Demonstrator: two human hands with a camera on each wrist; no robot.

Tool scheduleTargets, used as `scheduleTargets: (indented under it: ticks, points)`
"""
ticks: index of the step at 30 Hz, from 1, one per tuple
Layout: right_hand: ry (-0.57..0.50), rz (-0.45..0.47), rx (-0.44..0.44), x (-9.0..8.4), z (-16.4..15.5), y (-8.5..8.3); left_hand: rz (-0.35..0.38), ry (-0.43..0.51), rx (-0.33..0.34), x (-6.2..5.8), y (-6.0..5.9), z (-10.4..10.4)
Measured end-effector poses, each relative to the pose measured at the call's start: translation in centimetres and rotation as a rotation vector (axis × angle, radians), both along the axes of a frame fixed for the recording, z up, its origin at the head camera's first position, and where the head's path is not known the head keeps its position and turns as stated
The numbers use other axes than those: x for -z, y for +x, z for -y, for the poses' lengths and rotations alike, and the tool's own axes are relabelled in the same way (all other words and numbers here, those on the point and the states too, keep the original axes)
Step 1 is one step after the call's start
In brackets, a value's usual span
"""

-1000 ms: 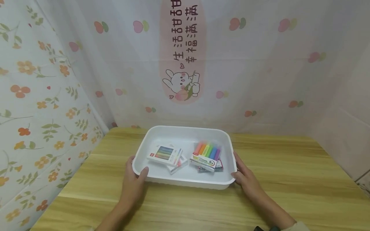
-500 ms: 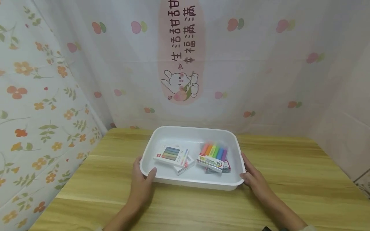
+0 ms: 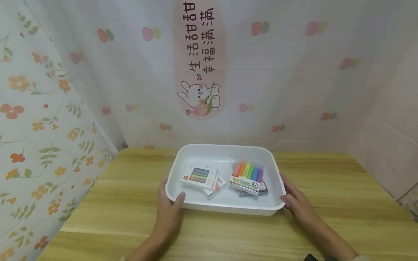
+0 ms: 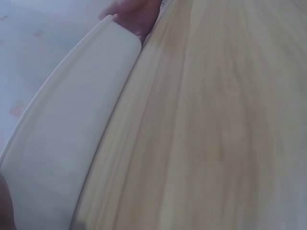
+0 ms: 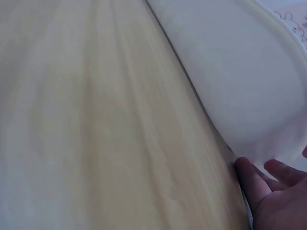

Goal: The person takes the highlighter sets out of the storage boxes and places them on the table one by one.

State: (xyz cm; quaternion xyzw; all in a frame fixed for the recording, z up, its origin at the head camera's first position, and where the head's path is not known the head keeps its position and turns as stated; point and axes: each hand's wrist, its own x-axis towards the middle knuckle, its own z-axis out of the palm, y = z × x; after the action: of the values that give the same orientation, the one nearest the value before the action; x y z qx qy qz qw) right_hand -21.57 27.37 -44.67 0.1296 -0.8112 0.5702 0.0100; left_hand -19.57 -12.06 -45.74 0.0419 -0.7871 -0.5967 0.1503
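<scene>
A white plastic tray (image 3: 225,147) sits on the wooden table (image 3: 98,203). Inside lie a flat box of pastel markers (image 3: 200,176) on top of a second small box (image 3: 218,188), and a pack of bright highlighters (image 3: 248,175) on another pack. My left hand (image 3: 171,201) grips the tray's front left corner, thumb hooked over the rim. My right hand (image 3: 290,195) holds the tray's right side at the front corner. In the left wrist view the tray wall (image 4: 62,143) runs along the table towards the other hand (image 4: 136,14). The right wrist view shows fingers (image 5: 268,191) tucked under the tray wall (image 5: 240,72).
Patterned cloth walls (image 3: 294,72) enclose the table at the back, left and right. Bare wood lies to the tray's left, right (image 3: 343,203) and front.
Both hands have slid the tray to the right across the table, keeping the same grip. The items inside have stayed in place.
</scene>
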Motion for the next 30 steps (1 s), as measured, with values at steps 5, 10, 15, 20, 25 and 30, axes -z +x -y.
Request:
scheduleTargets:
  ticks: [5,10,15,20,25,30]
  points:
    - [-0.030,0.029,0.004,0.1,-0.7,-0.1,0.004,0.011,0.014,-0.1,0.1,-0.8]
    - [-0.061,0.046,0.000,0.2,-0.9,-0.1,0.037,0.086,0.048,-0.6,-0.5,-0.6]
    - [-0.098,0.039,-0.016,0.3,-0.6,-0.2,0.113,0.175,0.083,-1.3,-2.1,0.7]
    - [-0.093,0.035,-0.026,0.4,-0.3,-0.2,0.182,0.245,0.109,-1.9,-3.9,2.3]
    - [-0.084,0.025,-0.027,0.4,-0.2,-0.3,0.189,0.356,0.208,-1.7,-4.9,3.8]
    - [-0.080,0.068,0.003,0.1,-0.7,-0.4,0.173,0.297,0.262,-0.9,-6.0,4.2]
